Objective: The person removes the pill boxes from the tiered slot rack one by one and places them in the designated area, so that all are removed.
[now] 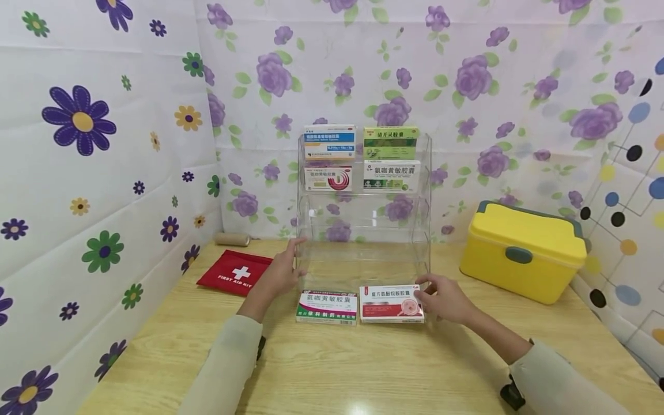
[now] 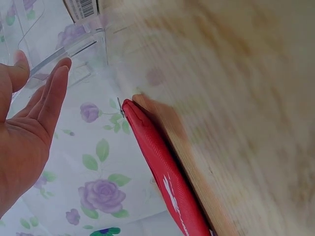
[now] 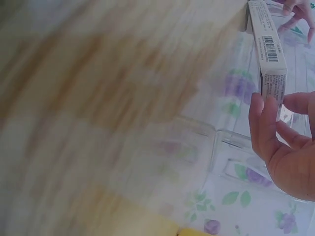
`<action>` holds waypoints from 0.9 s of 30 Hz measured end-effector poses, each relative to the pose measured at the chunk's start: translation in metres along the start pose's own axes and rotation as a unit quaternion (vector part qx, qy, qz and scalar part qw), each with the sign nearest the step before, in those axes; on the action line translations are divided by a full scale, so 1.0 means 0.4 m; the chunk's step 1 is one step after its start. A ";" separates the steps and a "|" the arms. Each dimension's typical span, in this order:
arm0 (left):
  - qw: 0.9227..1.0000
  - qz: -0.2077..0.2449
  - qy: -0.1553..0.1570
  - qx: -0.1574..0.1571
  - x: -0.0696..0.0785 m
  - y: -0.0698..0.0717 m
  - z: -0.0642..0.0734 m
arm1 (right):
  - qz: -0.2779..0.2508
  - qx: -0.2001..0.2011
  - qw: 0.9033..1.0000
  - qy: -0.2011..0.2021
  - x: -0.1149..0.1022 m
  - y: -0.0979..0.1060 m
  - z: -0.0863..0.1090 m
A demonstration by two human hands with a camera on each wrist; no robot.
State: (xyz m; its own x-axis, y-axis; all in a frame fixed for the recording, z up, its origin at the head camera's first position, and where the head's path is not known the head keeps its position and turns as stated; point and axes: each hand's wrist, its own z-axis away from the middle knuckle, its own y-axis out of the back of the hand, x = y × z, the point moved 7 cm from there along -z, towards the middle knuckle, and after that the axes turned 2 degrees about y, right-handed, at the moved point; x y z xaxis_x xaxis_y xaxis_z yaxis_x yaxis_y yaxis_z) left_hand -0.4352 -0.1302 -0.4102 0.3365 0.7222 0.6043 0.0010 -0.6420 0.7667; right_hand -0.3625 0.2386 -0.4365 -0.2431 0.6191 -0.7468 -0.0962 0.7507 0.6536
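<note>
My right hand (image 1: 445,298) pinches the right end of a white-and-red medicine box (image 1: 391,304) between thumb and fingers. In the right wrist view its barcoded edge (image 3: 270,49) faces the camera. Beside it, to the left, sits a white, magenta and green medicine box (image 1: 327,308). Both are at the low front of a clear tiered display rack (image 1: 363,251); whether they rest in its lowest tier cannot be told. At the rack's left side is my left hand (image 1: 280,271), thumb and fingers spread around the edge, the fingers (image 2: 54,93) fairly straight.
Several medicine boxes fill the upper tiers, among them a green box (image 1: 390,143) and a blue-and-white box (image 1: 329,142). A red first aid pouch (image 1: 236,272) and a brown roll (image 1: 231,239) lie left. A yellow lidded case (image 1: 523,251) stands right, near the patterned cloth wall.
</note>
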 end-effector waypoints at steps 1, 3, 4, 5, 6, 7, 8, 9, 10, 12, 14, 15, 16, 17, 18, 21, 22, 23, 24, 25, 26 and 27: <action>1.000 0.000 0.000 -0.001 0.001 0.000 0.000 | 0.001 0.002 1.000 0.001 -0.001 0.000 -0.001; 1.000 0.000 -0.001 -0.004 0.002 0.000 0.000 | 0.002 0.005 1.000 -0.003 -0.002 -0.001 -0.002; 1.000 0.001 0.000 -0.006 0.002 -0.001 0.000 | 0.002 0.006 1.000 -0.006 -0.002 -0.003 -0.003; 1.000 0.001 -0.001 -0.007 0.002 -0.001 0.000 | 0.004 0.005 1.000 -0.008 -0.003 -0.005 -0.004; 1.000 0.000 0.000 -0.006 0.002 -0.001 0.001 | 0.004 0.005 1.000 -0.010 -0.003 -0.007 -0.005; 1.000 -0.001 -0.001 -0.005 0.001 0.000 0.001 | 0.006 0.005 1.000 -0.014 -0.003 -0.009 -0.007; 1.000 -0.002 0.000 -0.004 0.000 0.000 0.001 | 0.005 0.006 1.000 -0.020 -0.002 -0.012 -0.008; 1.000 -0.003 0.000 -0.003 0.000 0.000 0.002 | 0.005 0.005 1.000 -0.023 -0.002 -0.014 -0.009; 1.000 -0.003 0.002 -0.004 -0.001 0.000 0.002 | 0.004 0.003 1.000 -0.025 -0.003 -0.017 -0.009; 1.000 -0.002 0.005 -0.004 -0.002 -0.002 0.002 | 0.000 0.002 1.000 -0.025 -0.005 -0.019 -0.010; 1.000 -0.001 0.008 -0.006 -0.003 -0.003 0.001 | -0.008 0.002 1.000 -0.026 -0.008 -0.021 -0.009; 1.000 0.000 0.009 -0.007 -0.003 -0.004 0.000 | -0.012 0.000 1.000 -0.025 -0.009 -0.021 -0.008; 1.000 0.000 0.011 -0.006 -0.004 -0.004 0.000 | -0.014 -0.002 1.000 -0.023 -0.010 -0.022 -0.007; 1.000 0.001 0.013 -0.007 -0.004 -0.004 -0.001 | -0.017 -0.003 1.000 -0.025 -0.010 -0.022 -0.007; 1.000 0.001 0.015 -0.007 -0.005 -0.004 -0.001 | -0.020 -0.004 0.999 -0.025 -0.011 -0.022 -0.007; 1.000 0.001 0.017 -0.008 -0.006 -0.003 -0.003 | -0.023 -0.012 0.999 -0.030 -0.010 -0.024 -0.007; 1.000 0.001 0.017 -0.008 -0.007 -0.003 -0.003 | -0.022 -0.015 0.999 -0.033 -0.010 -0.025 -0.006; 1.000 0.003 0.017 -0.008 -0.007 -0.003 -0.002 | -0.022 -0.016 0.999 -0.036 -0.010 -0.026 -0.007; 1.000 0.003 0.015 -0.006 -0.007 -0.002 -0.002 | -0.022 -0.018 0.999 -0.039 -0.009 -0.027 -0.006; 1.000 0.004 0.013 -0.005 -0.006 -0.002 -0.002 | -0.022 -0.020 0.999 -0.042 -0.009 -0.028 -0.006; 1.000 0.003 0.011 -0.005 -0.005 -0.002 -0.001 | -0.022 -0.021 0.999 -0.044 -0.009 -0.028 -0.005; 1.000 0.003 0.009 -0.004 -0.005 -0.002 -0.001 | -0.023 -0.021 0.998 -0.046 -0.009 -0.029 -0.005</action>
State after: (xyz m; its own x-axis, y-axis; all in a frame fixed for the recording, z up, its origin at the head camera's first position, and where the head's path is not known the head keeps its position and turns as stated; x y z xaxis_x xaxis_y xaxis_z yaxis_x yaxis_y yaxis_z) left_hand -0.4361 -0.1309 -0.4120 0.3188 0.7232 0.6127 -0.0094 -0.6440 0.7650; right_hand -0.3623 0.2270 -0.4411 -0.1475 0.6050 -0.7824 -0.1468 0.7689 0.6222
